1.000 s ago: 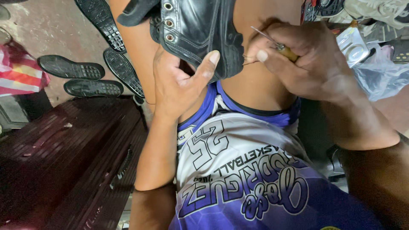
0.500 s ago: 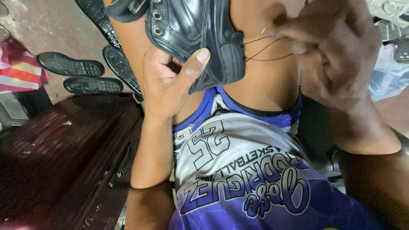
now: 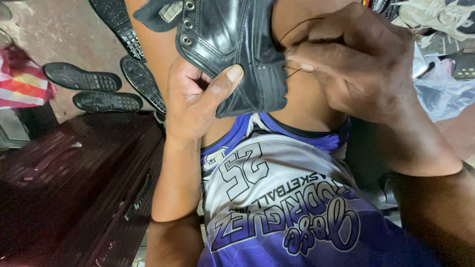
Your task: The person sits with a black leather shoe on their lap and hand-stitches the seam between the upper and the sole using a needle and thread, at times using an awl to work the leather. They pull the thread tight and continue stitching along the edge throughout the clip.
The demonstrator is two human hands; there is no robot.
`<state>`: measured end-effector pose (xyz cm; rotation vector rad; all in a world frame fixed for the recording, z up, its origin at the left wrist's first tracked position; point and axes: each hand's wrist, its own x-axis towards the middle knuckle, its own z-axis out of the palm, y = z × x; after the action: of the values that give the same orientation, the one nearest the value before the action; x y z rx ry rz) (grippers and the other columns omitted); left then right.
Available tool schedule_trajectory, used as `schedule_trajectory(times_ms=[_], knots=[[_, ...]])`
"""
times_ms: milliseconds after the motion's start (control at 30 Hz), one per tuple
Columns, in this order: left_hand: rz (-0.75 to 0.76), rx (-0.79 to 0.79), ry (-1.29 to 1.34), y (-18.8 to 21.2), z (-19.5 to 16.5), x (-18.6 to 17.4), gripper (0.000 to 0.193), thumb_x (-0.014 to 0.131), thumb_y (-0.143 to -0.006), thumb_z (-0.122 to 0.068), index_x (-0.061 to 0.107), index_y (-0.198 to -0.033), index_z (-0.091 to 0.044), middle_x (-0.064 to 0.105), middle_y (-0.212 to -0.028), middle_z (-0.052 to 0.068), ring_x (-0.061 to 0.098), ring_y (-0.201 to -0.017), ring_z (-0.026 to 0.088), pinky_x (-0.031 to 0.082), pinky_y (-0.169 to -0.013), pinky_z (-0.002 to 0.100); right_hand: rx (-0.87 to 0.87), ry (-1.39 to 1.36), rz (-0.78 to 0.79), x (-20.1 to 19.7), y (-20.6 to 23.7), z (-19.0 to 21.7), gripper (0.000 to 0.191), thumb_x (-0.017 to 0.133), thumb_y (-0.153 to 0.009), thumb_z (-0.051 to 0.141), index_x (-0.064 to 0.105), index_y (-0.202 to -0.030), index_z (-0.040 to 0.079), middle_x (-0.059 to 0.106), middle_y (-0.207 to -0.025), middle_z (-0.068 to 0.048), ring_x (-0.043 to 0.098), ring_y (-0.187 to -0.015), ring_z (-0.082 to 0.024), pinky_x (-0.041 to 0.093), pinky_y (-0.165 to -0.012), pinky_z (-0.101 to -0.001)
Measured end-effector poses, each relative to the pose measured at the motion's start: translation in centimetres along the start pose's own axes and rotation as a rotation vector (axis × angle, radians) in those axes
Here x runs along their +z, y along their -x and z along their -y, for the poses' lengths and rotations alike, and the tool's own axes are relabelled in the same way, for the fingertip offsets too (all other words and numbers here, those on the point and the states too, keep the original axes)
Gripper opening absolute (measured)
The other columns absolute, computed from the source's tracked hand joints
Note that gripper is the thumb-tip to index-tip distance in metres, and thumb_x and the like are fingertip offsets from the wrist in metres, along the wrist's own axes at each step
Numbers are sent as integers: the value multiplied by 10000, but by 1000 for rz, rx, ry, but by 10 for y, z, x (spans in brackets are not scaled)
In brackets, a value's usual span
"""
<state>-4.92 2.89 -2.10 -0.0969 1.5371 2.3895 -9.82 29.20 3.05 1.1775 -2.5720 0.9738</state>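
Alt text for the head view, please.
Left hand grips a black leather boot against the lap while the right hand pinches dark thread at its edge. Black shoe soles lie on the floor.

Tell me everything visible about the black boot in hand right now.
The black boot looks like glossy leather, with metal eyelets up one edge and a padded, duller collar at its lower right. It is held up over the person's lap, its top cut off by the frame. The left hand grips it from below, thumb pressed on the leather. The right hand pinches dark thread that runs to the collar edge.
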Motion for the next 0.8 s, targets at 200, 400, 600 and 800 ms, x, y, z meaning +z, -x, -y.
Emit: schedule_trajectory(times_ms=[200,400,600,800], knots=[[-37,21,-53,1,-1,0,170,706,-1043,-39,648,-1194,13,630,-878,-50,470,-700,7,382,-657,195,118,-43,92,-4,9,1,274,778,-963,-99,719,-1177,60,671,-1085,-62,704,-957,-168,580,-792,-261],[-4,16,-114,0,-1,-3,137,724,-1054,-57,668,-1152,22,643,-872,-40,499,-686,8,390,-626,193,120,-9,54,5,10,2,231,813,-976,-76,717,-1135,61,664,-1045,-59,692,-929,-189,553,-747,-290],[-4,14,-154,2,2,-6,145,734,-1057,-63,673,-1159,19,662,-876,-37,500,-679,3,382,-618,194,150,-131,76,4,0,3,192,784,-989,-53,709,-1126,59,655,-1083,-63,707,-1011,-196,565,-800,-288],[2,1,-119,0,4,-2,165,733,-1065,-17,647,-1191,46,670,-915,7,559,-743,27,440,-677,207,294,-874,25,-7,27,-15,133,677,-877,-8,690,-1004,28,667,-1000,-128,647,-812,-205,529,-662,-325]])
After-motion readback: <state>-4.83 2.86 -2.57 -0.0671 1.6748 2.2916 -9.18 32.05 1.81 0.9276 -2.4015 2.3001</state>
